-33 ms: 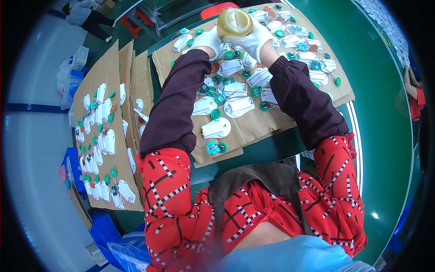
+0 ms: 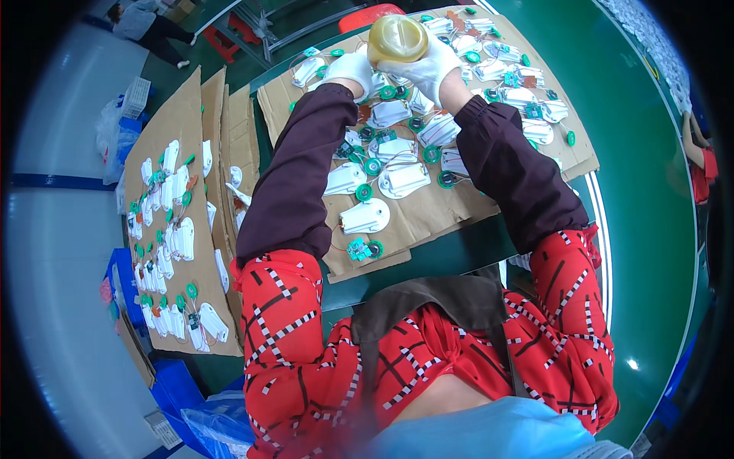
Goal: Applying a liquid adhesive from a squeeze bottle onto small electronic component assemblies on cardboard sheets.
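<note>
At the far side of the work table, my right hand in a white glove grips a squat, yellowish translucent bottle, its rounded base turned up toward me. Just left of it is my left hand, also gloved, with fingers curled in; whatever they hold is hidden. Both hands are over a cardboard sheet with rows of white plastic casings. Thin wires join these to green-rimmed round parts and small green circuit boards.
To the left, another cardboard sheet bears more white casings and green parts. Blue bins stand below it. A red stool is beyond the table. One person is at the far left, another at the right edge.
</note>
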The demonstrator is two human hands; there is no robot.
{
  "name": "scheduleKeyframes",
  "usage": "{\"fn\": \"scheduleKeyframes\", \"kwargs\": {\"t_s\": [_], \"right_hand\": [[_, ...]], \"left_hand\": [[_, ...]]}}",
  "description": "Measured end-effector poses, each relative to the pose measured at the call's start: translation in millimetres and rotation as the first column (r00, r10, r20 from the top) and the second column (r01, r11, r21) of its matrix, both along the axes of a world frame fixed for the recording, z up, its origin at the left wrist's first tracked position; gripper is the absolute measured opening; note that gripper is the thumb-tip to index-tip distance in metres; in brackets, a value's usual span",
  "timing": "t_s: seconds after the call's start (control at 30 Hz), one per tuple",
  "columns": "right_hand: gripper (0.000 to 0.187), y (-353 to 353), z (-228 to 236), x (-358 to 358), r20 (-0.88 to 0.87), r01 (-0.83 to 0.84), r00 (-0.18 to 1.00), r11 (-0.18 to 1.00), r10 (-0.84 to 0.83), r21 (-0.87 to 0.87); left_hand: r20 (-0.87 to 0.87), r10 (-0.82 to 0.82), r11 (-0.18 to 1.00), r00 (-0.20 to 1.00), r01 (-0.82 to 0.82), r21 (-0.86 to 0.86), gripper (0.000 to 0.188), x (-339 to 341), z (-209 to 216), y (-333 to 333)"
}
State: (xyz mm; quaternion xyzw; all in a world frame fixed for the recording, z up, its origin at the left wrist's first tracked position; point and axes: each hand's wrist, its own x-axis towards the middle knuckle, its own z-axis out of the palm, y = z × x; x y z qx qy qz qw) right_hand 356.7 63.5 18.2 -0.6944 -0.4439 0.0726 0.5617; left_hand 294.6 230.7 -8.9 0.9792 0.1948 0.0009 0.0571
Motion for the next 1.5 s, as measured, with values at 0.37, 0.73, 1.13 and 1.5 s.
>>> {"fn": "scheduleKeyframes", "kwargs": {"t_s": [0.37, 0.73, 1.13, 1.5], "right_hand": [[0.060, -9, -8, 8, -0.093, -0.030, 0.995, 0.988, 0.044, 0.148], [0.063, -2, -25, 21, -0.046, 0.020, 0.999, 0.982, -0.011, 0.189], [0.061, 2, -12, 5, -0.069, 0.025, 0.998, 0.986, -0.013, 0.166], [0.064, 0, -14, 5, -0.038, -0.049, 0.998, 0.995, 0.053, 0.088]], "left_hand": [[-0.067, 0.014, 1.000, 0.998, -0.015, -0.018, 0.035, 7, -1, -3], [-0.102, 0.025, 1.000, 0.995, -0.023, 0.012, 0.034, 8, -3, -1], [-0.088, 0.002, 1.000, 0.996, -0.005, -0.028, 0.048, 4, 1, -2], [0.041, -0.071, 0.996, 0.997, 0.073, -0.051, 0.049, 8, -10, 3]]}}
